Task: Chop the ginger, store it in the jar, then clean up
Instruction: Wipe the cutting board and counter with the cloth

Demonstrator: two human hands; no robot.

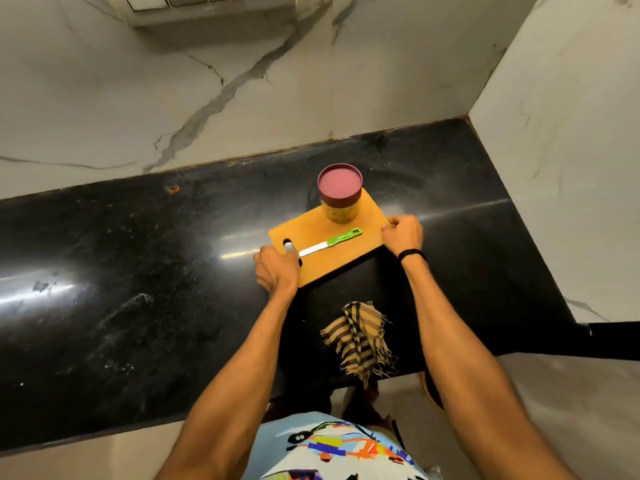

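An orange cutting board (332, 256) lies on the black counter. My left hand (277, 270) grips its left end at the handle hole. My right hand (403, 235) grips its right edge. On the board stands a clear jar (341, 214) closed with a maroon lid (340, 185); yellowish contents show through the glass. A knife with a green handle (341, 239) lies across the board, its blade pointing toward my left hand.
A striped tan and black cloth (360, 337) lies on the counter near its front edge, between my forearms. The black counter (138, 271) meets marble walls at the back and right. A small orange scrap (173, 188) sits near the back wall.
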